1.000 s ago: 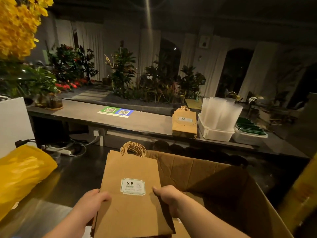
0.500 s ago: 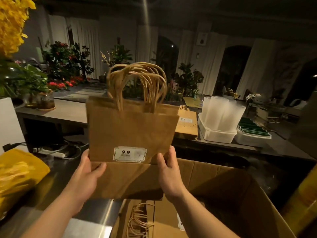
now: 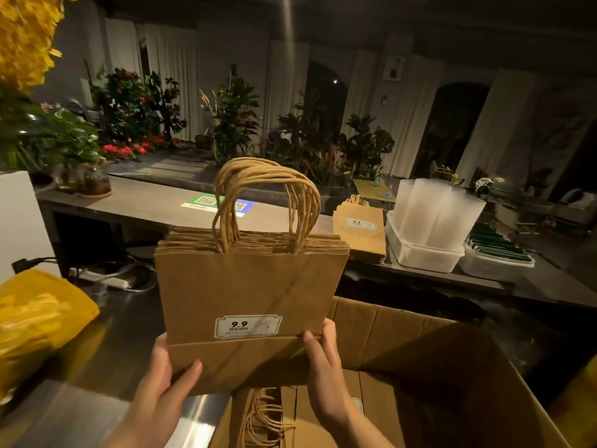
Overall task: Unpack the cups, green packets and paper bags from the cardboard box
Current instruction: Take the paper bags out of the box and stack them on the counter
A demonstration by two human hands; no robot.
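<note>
Above the box (image 3: 420,367), flat brown bags (image 3: 248,286), handles up.

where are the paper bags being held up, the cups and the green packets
paper bags (image 3: 248,286): head view, front face of the nearest bag in the held stack
cups (image 3: 433,215): head view, side of the frosted stacks
green packets (image 3: 497,247): head view, top edges of the row

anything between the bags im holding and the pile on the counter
Nothing visible does. The held bags are up out of the box, and the counter pile has the cups only on its right.
</note>
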